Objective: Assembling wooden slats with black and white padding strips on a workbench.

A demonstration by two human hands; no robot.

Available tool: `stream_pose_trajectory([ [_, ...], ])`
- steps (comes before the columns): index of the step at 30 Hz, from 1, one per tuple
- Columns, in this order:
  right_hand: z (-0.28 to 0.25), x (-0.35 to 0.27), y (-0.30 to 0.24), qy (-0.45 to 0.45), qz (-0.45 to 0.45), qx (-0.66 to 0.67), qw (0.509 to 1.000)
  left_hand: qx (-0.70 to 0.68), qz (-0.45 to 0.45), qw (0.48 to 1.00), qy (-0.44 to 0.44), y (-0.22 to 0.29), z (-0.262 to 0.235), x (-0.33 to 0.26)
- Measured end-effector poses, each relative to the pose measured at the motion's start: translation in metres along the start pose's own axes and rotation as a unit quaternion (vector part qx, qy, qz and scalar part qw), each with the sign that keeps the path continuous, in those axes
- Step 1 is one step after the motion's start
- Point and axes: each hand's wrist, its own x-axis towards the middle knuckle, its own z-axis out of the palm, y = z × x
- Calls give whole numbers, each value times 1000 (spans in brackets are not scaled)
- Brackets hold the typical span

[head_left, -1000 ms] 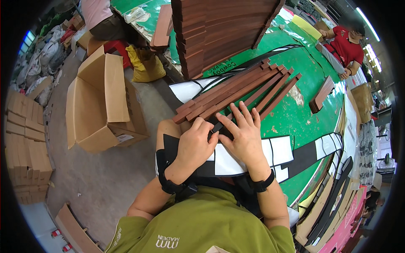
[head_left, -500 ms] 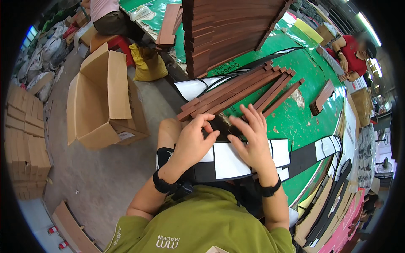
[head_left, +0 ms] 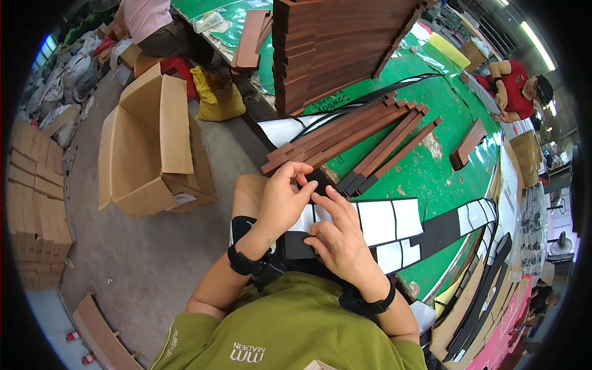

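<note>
A long black strip with white panels [head_left: 377, 223] lies across my lap and onto the green table. My left hand [head_left: 285, 198] is raised over the strip's left end, its thumb and index finger pinched together. Whatever is between those fingertips is too small to make out. Close beside it, my right hand [head_left: 342, 237] bends over the strip, thumb and index finger drawn together at its black part. The right fingertips hide what they grip. Just beyond my hands, several dark reddish-brown slats [head_left: 345, 132] lie in a loose fan on the table.
A tall stack of brown slats [head_left: 345, 49] stands on the green table [head_left: 456, 154]. To the left are an open cardboard box [head_left: 139, 154] and a yellow bag [head_left: 216, 95]. A person in red [head_left: 515, 89] works at the far right; another person [head_left: 151, 24] sits at the far left.
My right hand has moved left and down, close to my left hand, and its spread fingers have curled in. More white panels show to its right. My left hand stays pinched.
</note>
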Motion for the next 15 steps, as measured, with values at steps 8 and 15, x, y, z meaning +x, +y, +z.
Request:
stream_pose_trajectory([
  [8, -22, 16, 19, 67, 48, 47, 995, 194, 197, 960, -47, 16, -17, -19],
  [15, -25, 45, 40, -8, 117, 134, 984, 234, 315, 920, 11, 18, -18, -25],
])
